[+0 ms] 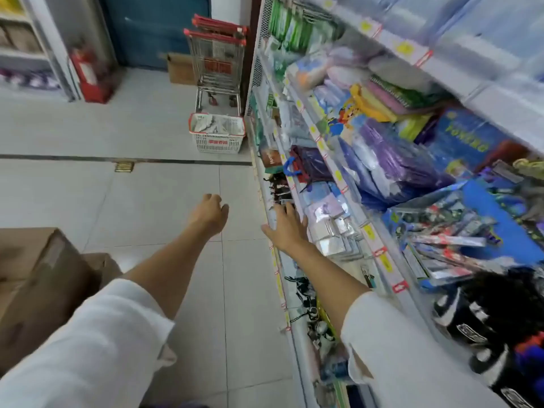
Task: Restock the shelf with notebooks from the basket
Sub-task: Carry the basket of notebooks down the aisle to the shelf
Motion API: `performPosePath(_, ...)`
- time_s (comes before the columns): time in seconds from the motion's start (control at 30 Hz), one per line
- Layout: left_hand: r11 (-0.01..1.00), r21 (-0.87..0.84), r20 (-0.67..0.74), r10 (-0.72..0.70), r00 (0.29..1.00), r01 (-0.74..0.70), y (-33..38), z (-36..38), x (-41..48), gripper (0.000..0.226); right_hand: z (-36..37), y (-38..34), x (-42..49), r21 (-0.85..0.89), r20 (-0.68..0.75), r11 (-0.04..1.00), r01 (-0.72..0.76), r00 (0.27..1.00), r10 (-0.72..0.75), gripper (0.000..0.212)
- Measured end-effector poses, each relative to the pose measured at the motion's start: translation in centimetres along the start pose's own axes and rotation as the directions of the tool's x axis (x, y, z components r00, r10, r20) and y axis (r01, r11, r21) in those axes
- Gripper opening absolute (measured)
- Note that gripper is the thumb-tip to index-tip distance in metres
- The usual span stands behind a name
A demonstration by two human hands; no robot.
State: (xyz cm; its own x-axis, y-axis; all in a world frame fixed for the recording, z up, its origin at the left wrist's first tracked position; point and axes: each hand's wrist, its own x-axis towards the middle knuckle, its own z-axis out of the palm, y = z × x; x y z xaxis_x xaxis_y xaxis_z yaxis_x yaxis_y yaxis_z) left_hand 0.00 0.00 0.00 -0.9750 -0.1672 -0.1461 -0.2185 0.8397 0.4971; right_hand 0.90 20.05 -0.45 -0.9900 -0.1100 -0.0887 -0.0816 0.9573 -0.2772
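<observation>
Both hands are empty: the left hand [209,214] hangs over the floor [147,195], fingers loosely curled, while the right hand [287,228] spreads its fingers flat by the front edge of the shelf [372,234]. The basket [217,141] stands on the floor well ahead, beside the shelf's far end, the notebooks [216,125] in it only a pale blur; best to walk right up and crouch, then lift a small stack two-handed.

Bright even light, motion blur, fisheye edges
</observation>
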Motion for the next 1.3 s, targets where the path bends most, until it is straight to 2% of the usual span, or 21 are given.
performPosePath(0.1,0.994,-0.038,-0.009,-0.106,0.994,0.105,-1.8,-0.4,3.8,0.036,0.9,-1.4,4.5,0.031,0.008,0.999,0.034,0.999,-0.034,0.062)
performPosePath(0.27,0.962,-0.092,0.095,-0.25,0.964,0.258,-5.8,0.7,12.4,0.022,2.6,-3.4,14.1,0.073,0.098,0.995,0.075,0.992,-0.082,0.055)
performPosePath(0.33,0.923,-0.188,0.175,-0.306,0.936,0.337,-7.4,1.3,17.4,0.019,4.0,-3.7,19.3,0.167,0.16,0.986,0.016,0.986,-0.043,0.05)
performPosePath(0.43,0.796,-0.357,0.297,-0.4,0.867,0.489,-9.1,1.2,24.8,0.017,5.5,-4.2,27.3,0.366,0.266,0.919,-0.145,0.963,0.046,0.046)
performPosePath(0.53,0.697,-0.414,0.367,-0.46,0.808,0.585,-9.6,-0.6,31.3,0.003,5.5,-5.3,35.7,0.441,0.365,0.863,-0.248,0.928,0.08,0.047)
performPosePath(0.8,0.574,-0.48,0.445,-0.492,0.748,0.663,-11.7,-5.9,48.8,0.012,4.9,-11.7,56.2,0.525,0.381,0.789,-0.32,0.917,0.119,0.046)
performPosePath(1.07,0.637,-0.433,0.403,-0.496,0.769,0.638,-14.2,-9.7,71.8,0.007,5.9,-15.6,77.0,0.475,0.384,0.811,-0.342,0.909,0.159,0.043)
performPosePath(1.17,0.654,-0.452,0.421,-0.444,0.791,0.607,-13.1,-11.9,79.9,0.01,5.2,-16.8,83.8,0.494,0.348,0.791,-0.36,0.916,0.2,0.044)
performPosePath(1.23,0.677,-0.45,0.4,-0.431,0.809,0.583,-12.2,-13.0,85.5,0.017,4.5,-17.3,88.3,0.504,0.322,0.782,-0.366,0.92,0.223,0.032)
performPosePath(1.3,0.692,-0.418,0.422,-0.426,0.8,0.588,-11.4,-13.5,90.6,0.018,4.1,-17.4,92.6,0.478,0.334,0.793,-0.377,0.913,0.233,0.008)
